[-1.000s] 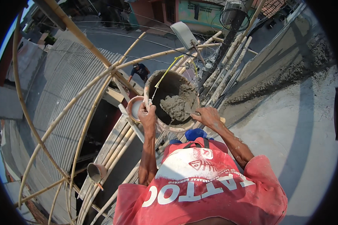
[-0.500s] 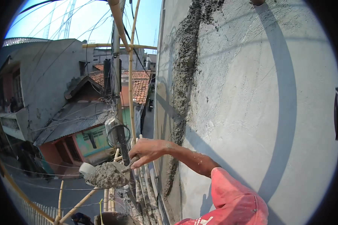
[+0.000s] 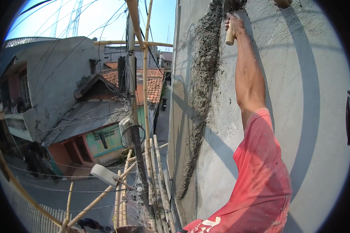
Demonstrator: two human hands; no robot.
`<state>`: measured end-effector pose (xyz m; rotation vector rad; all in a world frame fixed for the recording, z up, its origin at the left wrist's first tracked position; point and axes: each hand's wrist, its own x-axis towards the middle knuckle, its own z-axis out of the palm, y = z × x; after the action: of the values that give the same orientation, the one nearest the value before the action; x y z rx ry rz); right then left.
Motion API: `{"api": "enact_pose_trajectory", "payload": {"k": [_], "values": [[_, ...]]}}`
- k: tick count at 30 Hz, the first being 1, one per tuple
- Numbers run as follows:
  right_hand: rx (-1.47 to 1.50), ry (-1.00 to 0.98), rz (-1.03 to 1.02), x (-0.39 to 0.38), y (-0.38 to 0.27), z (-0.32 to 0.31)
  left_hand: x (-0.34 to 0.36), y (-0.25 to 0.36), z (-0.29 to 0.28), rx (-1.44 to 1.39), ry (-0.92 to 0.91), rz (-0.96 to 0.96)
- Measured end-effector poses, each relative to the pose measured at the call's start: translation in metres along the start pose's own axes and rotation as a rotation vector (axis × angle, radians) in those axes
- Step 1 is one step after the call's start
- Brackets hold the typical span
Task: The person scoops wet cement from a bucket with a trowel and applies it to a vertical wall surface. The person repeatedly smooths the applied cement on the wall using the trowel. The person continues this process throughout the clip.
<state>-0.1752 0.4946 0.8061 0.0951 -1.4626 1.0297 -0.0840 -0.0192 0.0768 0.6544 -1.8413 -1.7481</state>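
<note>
My right arm reaches up along the wall in a red sleeve. My right hand [image 3: 235,26] is closed around the wooden handle of a trowel [image 3: 230,37]. The trowel's dark blade is at the picture's top edge, against the upper end of a rough band of wet mortar [image 3: 204,66]. This band runs down the grey plastered wall [image 3: 276,85] near its left corner. Whether mortar remains on the blade cannot be made out. My left hand is out of view.
Left of the wall stand bamboo poles [image 3: 146,77] and a utility pole [image 3: 132,97] with cables. A white street lamp [image 3: 104,174] sticks out below. The street lies far down, with tile-roofed houses [image 3: 155,83] opposite. Part of a rounded container [image 3: 132,229] shows at the lower edge.
My right hand has swung from the lower left up to the top of the wall with the trowel. The mortar heap then on the trowel is no longer seen there.
</note>
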Motion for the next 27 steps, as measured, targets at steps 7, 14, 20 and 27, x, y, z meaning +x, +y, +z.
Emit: {"api": "enact_pose_trajectory", "payload": {"k": [7, 14, 20, 27], "values": [[0.031, -0.116, 0.547, -0.451, 0.152, 0.018, -0.011, -0.024, -0.042, 0.032, 0.049, -0.084], [-0.285, -1.572, 0.777, -0.749, 0.184, -0.006, 0.006, -0.067, -0.075, 0.074, -0.082, -0.16], [-0.402, -1.935, -0.078, -0.82, 0.153, 0.024, -0.004, -0.02, -0.067, 0.07, -0.131, -0.094], [-0.041, -1.888, -0.632, -0.861, 0.098, 0.014, -0.009, -0.002, -0.07, 0.136, -0.241, -0.044]]}}
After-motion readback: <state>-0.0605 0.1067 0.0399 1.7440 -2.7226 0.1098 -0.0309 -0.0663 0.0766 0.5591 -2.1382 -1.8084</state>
